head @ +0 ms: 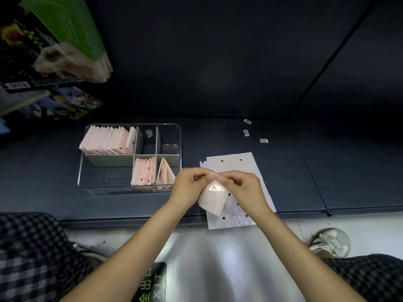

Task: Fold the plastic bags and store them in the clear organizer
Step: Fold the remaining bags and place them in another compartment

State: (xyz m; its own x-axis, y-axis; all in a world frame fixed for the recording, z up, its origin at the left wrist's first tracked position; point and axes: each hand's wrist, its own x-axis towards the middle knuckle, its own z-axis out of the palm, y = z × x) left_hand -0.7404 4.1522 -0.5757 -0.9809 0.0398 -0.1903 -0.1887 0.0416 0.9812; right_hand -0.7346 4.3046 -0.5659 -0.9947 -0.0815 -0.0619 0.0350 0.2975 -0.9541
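Pinched between both sets of fingertips is one partly folded pink bag (pixel 212 198), held just above the flat stack of unfolded bags (pixel 234 171). Head view only, so we log from that.

Left hand (pixel 187 186): fingers curled, thumb and forefinger nipping the bag's upper edge. Right hand (pixel 246 188): same pinch on the opposite side of that edge, the two hands nearly touching. The bag hangs below them as a loose triangular flap, glossy, catching glare.

Clear organizer (pixel 129 159) sits on the dark shelf (pixel 218 131) to the left of the hands, near but apart. Back-left compartment is packed with upright folded bags (pixel 106 140); two front compartments each hold a smaller batch (pixel 144 171); front-left and the back middle and right cells show no bags.

Judged step: mid-fold, not yet ready to store.

Risks, as we read them:
- Film is slick and springy; a light pinch may let the crease open, giving a fat packet that will not stand among the others.
- The stack overhangs the shelf's front edge; a brushing wrist could drag sheets to the floor.
- The front-right batch leans; pushing a new packet in carelessly may topple it.
- Glare hides the edges, so we may misalign corners.
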